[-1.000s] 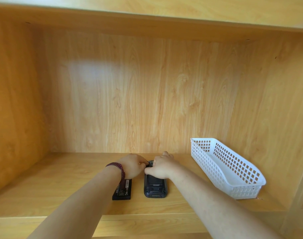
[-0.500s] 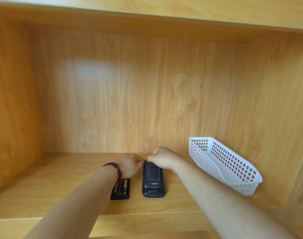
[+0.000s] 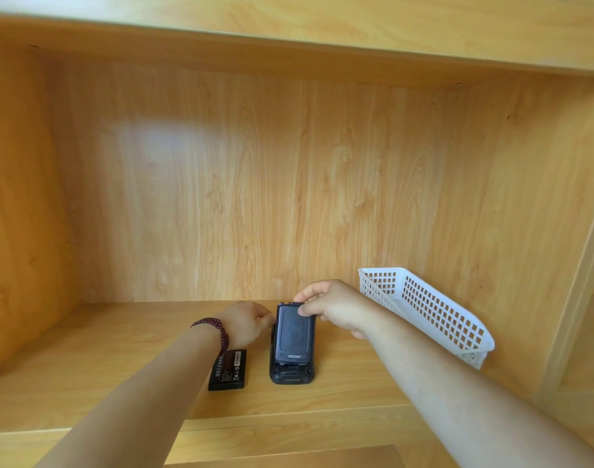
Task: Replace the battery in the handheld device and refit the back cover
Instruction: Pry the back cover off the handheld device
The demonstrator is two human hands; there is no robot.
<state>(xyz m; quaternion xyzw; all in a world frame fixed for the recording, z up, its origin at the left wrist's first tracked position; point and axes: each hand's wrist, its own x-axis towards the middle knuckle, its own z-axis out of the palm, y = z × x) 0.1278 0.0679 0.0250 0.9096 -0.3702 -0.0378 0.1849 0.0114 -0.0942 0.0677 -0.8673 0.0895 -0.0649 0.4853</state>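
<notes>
A dark handheld device lies face down on the wooden shelf. Its dark blue back cover, marked "urovo", is tilted up at the far end. My right hand pinches the cover's top edge between thumb and fingers. My left hand, with a dark red bead bracelet on the wrist, rests against the device's left side near its top. A black battery with a white label lies flat on the shelf just left of the device, partly under my left forearm.
A white plastic mesh basket stands to the right, angled toward the back wall. Wooden side walls, a back panel and an upper shelf enclose the space. The shelf's front edge runs just below the device.
My right hand has lifted the far end of the back cover away from the device. My left hand has stayed at the device's left side. The battery has not moved.
</notes>
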